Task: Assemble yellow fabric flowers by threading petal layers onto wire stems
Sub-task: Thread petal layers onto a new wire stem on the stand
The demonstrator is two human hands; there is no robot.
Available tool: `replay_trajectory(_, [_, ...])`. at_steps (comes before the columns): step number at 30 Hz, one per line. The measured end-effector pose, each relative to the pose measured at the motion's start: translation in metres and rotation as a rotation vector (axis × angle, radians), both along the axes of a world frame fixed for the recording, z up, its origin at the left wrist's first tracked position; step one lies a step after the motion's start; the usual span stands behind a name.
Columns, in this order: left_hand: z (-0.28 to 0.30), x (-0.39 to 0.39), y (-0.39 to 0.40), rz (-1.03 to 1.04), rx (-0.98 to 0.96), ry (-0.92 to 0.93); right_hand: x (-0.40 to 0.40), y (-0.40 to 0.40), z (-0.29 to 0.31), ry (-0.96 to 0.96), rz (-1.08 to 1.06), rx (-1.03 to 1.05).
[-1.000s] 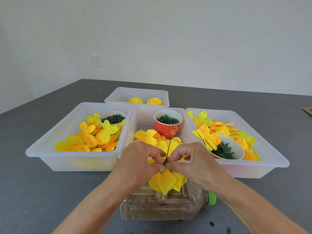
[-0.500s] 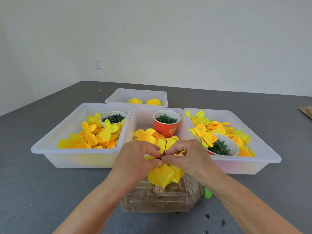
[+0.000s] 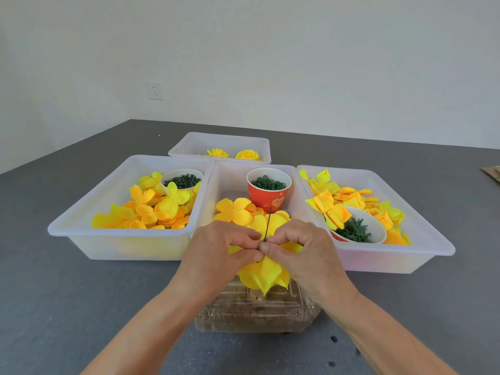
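Fingertips of both hands meet in the head view, pinched on a thin green wire stem (image 3: 267,224) that rises upright between them. The left hand (image 3: 216,255) and right hand (image 3: 305,255) come in from the near edge of the tabletop (image 3: 54,307), backs up, knuckles arched, thumbs tucked underneath. A yellow fabric flower (image 3: 263,274) hangs just below the pinch (its petals partly hidden by the hands), above a clear plastic bottle (image 3: 257,312) lying on its side. Behind, the middle tray (image 3: 230,177) holds loose petals and a red cup (image 3: 267,196) of green rings.
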State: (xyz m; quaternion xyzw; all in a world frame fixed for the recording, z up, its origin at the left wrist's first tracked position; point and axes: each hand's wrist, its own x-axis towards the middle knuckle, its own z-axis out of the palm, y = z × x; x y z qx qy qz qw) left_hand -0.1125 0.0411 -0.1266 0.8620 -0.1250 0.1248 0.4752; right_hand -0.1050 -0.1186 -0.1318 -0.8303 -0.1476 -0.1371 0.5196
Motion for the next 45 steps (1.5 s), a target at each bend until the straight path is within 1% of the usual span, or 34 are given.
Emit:
replay_trajectory(4, [-0.002, 0.002, 0.0, -0.033, 0.005, -0.036, -0.001, 0.001, -0.006, -0.058, -0.004, -0.019])
replay_trajectory(9, [-0.005, 0.007, 0.0, -0.032, -0.021, -0.031, 0.001, 0.002, -0.013, -0.106, 0.001, 0.015])
replay_trajectory(12, [-0.008, 0.009, 0.0, -0.044, -0.01, -0.07, 0.003, 0.003, -0.015, -0.151, -0.005, 0.019])
replay_trajectory(21, [-0.007, 0.01, -0.001, -0.036, 0.057, -0.105, 0.003, 0.004, -0.017, -0.167, -0.04, -0.005])
replay_trajectory(23, [-0.003, 0.007, -0.001, -0.037, 0.046, -0.078, 0.001, 0.005, -0.014, -0.167, -0.068, -0.041])
replay_trajectory(28, [0.002, 0.0, 0.002, -0.065, -0.126, 0.091, -0.004, 0.006, -0.006, -0.147, -0.137, -0.073])
replay_trajectory(30, [0.002, -0.001, 0.001, -0.062, -0.165, 0.138, -0.007, 0.007, -0.005, -0.153, -0.19, -0.077])
replay_trajectory(33, [0.003, -0.001, 0.0, -0.026, -0.121, 0.136, -0.011, 0.013, -0.004, -0.17, -0.276, -0.149])
replay_trajectory(38, [0.003, 0.001, 0.001, 0.014, -0.037, 0.069, -0.015, 0.028, -0.008, -0.315, -0.444, -0.28])
replay_trajectory(41, [0.0, 0.002, 0.0, 0.014, -0.04, 0.04, -0.017, 0.033, -0.019, -0.396, -0.495, -0.209])
replay_trajectory(45, [-0.004, 0.001, -0.001, 0.026, -0.065, 0.01, -0.017, 0.037, -0.029, -0.447, -0.506, -0.083])
